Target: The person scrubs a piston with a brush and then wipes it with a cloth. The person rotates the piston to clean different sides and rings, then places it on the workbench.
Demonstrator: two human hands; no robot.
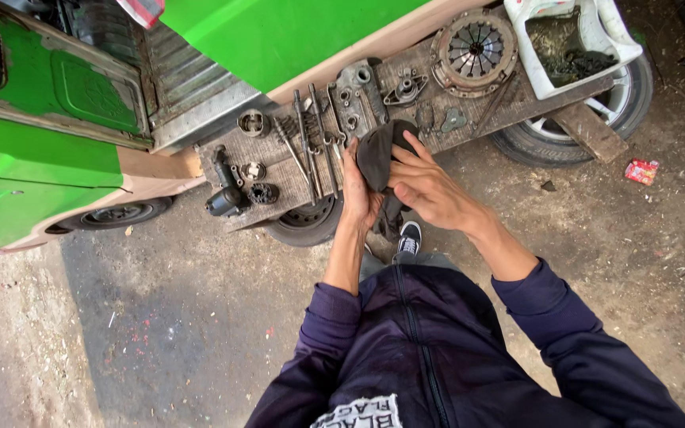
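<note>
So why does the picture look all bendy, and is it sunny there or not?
In the head view the wide lens bows the edges, so the wooden plank and the green vehicle curve. The light is soft daylight with only faint shadows and no glare. The left hand, right hand and dark cloth between them look sharp, and nothing is noticeably blurred.

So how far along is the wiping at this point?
Done: parts lie set out on the plank, among them a clutch plate, bolts and a piston. In hand: left hand and right hand press a dark rag; anything inside is hidden. Left: the laid-out parts look grimy.
</note>
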